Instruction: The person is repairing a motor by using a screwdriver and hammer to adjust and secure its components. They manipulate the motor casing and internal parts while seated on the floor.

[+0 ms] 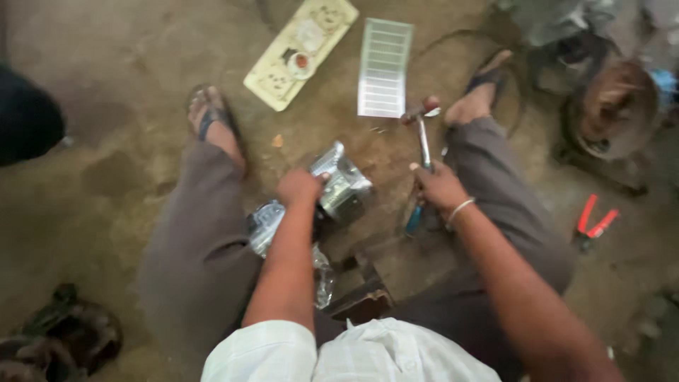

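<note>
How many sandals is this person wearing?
2: left sandal on the foot by the cream switchboard; right sandal beside the ribbed metal plate.

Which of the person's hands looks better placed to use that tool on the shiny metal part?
The right hand, probably: it already grips the metal tool. The left hand rests on the silvery metal part, steadying it.

Bare, stained dirt floor (113,141), dim flat light, cream switchboard (300,51), ribbed metal sheet (385,67)
</note>
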A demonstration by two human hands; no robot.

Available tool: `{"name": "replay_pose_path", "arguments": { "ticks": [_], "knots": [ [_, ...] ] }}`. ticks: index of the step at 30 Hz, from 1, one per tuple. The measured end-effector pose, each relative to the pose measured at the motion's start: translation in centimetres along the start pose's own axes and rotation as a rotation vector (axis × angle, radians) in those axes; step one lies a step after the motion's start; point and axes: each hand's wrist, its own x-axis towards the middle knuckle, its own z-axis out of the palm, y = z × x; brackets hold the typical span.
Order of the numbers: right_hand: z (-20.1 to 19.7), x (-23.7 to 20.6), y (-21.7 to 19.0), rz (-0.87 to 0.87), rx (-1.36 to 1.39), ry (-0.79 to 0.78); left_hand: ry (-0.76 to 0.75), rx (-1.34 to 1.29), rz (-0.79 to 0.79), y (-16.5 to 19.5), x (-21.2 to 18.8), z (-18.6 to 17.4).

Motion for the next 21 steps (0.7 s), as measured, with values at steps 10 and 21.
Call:
{"name": "replay_pose_path", "arguments": {
  "ticks": [10, 21],
  "knots": [
    [-18.6, -21.3, 6.9, -0.077, -0.327, 0.501, 0.167, -0.131, 0.714, 12.8, -1.0, 11.3],
    [-20.6, -18.8, 20.3, 0.024, -0.342, 0.702, -0.598, -0.747, 0.165, 27.2, -7.4, 24.8]
  ]
}}
